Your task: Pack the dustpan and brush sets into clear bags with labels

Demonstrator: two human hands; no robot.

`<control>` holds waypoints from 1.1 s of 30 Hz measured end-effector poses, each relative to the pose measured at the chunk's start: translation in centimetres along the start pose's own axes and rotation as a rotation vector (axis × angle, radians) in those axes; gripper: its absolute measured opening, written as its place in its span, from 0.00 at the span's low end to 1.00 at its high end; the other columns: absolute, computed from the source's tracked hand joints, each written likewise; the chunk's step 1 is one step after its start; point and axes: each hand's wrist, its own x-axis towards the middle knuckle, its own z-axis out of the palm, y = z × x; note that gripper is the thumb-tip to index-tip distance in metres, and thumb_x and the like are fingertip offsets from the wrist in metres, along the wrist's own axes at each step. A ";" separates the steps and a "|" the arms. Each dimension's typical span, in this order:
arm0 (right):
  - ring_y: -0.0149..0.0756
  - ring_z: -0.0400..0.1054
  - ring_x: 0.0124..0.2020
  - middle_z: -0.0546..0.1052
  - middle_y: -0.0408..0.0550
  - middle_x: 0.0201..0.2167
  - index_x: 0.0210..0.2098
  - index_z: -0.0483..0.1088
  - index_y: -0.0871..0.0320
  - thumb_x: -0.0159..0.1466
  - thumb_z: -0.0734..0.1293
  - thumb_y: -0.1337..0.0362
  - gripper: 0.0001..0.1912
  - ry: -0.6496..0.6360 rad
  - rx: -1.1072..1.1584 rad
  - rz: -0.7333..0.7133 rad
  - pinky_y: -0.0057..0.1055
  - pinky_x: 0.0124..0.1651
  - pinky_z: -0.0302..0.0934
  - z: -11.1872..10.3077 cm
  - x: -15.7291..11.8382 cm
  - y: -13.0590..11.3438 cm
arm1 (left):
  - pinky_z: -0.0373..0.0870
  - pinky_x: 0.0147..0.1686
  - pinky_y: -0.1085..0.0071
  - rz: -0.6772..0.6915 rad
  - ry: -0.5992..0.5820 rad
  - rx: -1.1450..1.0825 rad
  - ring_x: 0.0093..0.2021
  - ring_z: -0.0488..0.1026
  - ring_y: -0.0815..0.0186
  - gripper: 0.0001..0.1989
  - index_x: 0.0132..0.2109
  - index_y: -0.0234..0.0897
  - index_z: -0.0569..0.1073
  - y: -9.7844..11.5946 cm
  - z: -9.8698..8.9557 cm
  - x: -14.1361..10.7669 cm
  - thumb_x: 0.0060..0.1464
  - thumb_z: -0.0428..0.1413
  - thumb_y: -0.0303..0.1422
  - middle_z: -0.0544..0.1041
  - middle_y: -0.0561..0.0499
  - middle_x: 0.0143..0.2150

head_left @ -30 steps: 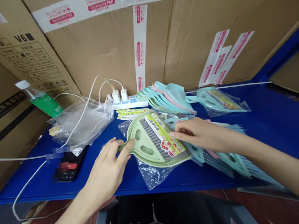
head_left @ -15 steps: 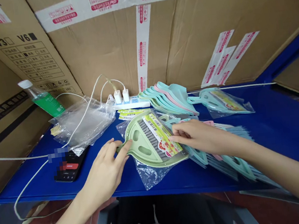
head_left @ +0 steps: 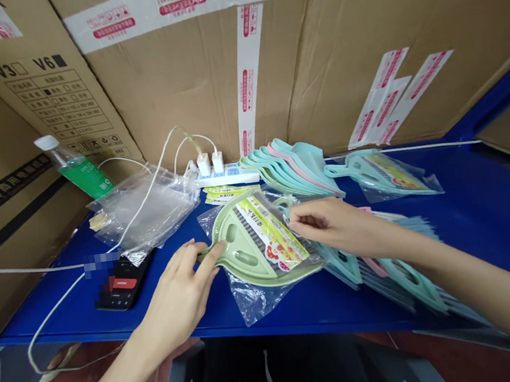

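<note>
Gripping one end of the green dustpan-and-brush set near the worktop's front edge, the left hand is apparently steadying it, while the curled right hand is resting opposite, its hold unclear.

green-labelled bottle | black phone on blue table | power strip, two chargers plugged in | cardboard box

The left hand shows its back upward, fingers stretched forward; to its right, the right hand has fingers curled inward.
</note>
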 end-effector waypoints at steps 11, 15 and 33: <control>0.30 0.61 0.27 0.73 0.44 0.30 0.31 0.61 0.54 0.59 0.63 0.50 0.14 0.017 0.564 0.155 0.30 0.28 0.54 -0.7 0.8 0.5 | 0.75 0.43 0.62 0.026 0.022 0.034 0.45 0.71 0.59 0.17 0.57 0.35 0.66 -0.1 0.1 0.0 0.66 0.42 0.29 0.71 0.44 0.43; 0.27 0.63 0.25 0.75 0.46 0.36 0.42 0.63 0.55 0.56 0.68 0.57 0.17 -0.089 0.672 0.193 0.28 0.25 0.54 -0.7 1.0 1.0 | 0.74 0.44 0.62 0.013 0.011 0.007 0.46 0.71 0.59 0.17 0.58 0.36 0.66 -0.1 0.1 -0.1 0.66 0.42 0.30 0.71 0.44 0.44; 0.26 0.60 0.15 0.64 0.34 0.14 0.54 0.67 0.58 0.66 0.61 0.60 0.19 -0.179 0.584 0.342 0.23 0.17 0.46 -0.1 2.2 0.4 | 0.74 0.46 0.60 -0.003 -0.016 -0.033 0.49 0.71 0.58 0.18 0.60 0.39 0.65 0.1 -0.2 -0.7 0.66 0.43 0.29 0.71 0.44 0.46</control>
